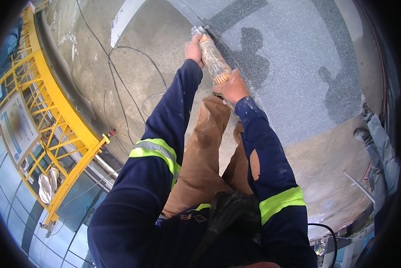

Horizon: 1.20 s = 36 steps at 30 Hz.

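A long, dusty tool wrapped in clear plastic (214, 59), with orange ribbed parts showing through, runs from far left to near right in front of me. Its exact kind is hard to make out. My left hand (194, 52) is closed around its far end, while my right hand (234, 88) grips the nearer end beside the ribbed orange part. Along the right of the tool lies the left edge of a grey speckled slab (298, 76). Whether the tool touches that edge I cannot tell. Shadows fall across the slab's surface.
Dark cables (115, 73) loop over the concrete floor (86, 49) on the left. Beyond them stands a yellow metal railing (68, 111) carrying a white sign (19, 127). At the far right, a person's grey trouser leg (381, 152) and dark shoe show near a thin pale rod (359, 185).
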Each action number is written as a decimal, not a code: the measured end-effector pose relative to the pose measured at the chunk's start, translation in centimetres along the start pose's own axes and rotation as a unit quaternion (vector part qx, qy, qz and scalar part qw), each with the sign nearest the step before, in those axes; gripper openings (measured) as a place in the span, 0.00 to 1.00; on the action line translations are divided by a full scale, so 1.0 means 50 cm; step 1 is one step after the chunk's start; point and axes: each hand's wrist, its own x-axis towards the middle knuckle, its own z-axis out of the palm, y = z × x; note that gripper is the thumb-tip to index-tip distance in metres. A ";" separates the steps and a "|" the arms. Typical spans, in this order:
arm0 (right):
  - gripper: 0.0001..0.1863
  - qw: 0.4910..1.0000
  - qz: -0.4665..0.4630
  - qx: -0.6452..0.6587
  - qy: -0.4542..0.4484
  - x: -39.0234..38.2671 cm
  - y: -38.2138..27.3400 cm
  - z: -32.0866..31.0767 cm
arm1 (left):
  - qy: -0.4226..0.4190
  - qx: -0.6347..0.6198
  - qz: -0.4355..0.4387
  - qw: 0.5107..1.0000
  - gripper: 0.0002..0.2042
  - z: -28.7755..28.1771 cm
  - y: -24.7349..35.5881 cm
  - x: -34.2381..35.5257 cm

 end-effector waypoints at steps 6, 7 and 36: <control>0.40 1.000 -0.003 -0.014 0.009 -0.009 0.004 -0.002 | 0.003 -0.012 0.000 1.000 0.20 0.000 -0.010 -0.007; 0.40 1.000 -0.003 -0.016 0.013 -0.012 0.003 -0.003 | 0.008 -0.013 -0.001 1.000 0.20 0.000 -0.013 -0.007; 0.45 0.999 0.012 -0.018 -0.035 0.055 -0.098 -0.022 | -0.029 0.008 0.011 0.999 0.21 -0.005 0.070 0.082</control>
